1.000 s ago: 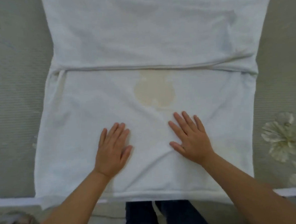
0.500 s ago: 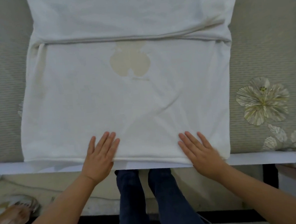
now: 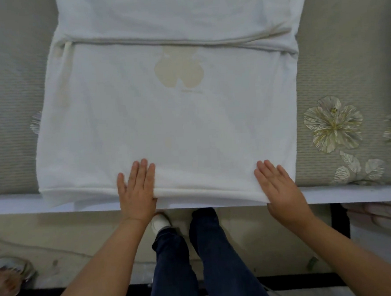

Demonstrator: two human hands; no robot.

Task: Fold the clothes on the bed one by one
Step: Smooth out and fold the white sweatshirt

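A white garment [image 3: 169,117] with a faint beige print lies flat on the bed, its upper part folded down across it. Its lower hem reaches the bed's near edge. My left hand [image 3: 136,192] lies on the hem near its middle, fingers straight on top and the thumb hidden under the cloth. At the hem's right corner my right hand [image 3: 278,186] sits the same way, with its thumb tucked beneath the fabric. Both hands pinch the hem.
The bed cover [image 3: 336,70] is grey-green with embroidered flowers [image 3: 333,123] to the right of the garment. My legs in dark jeans [image 3: 197,262] stand against the white bed edge [image 3: 353,197]. A sandalled foot [image 3: 8,280] of another person shows at the lower left.
Both hands slid down the garment from its middle to the lower hem and spread apart. The thumbs have gone out of sight under the hem.
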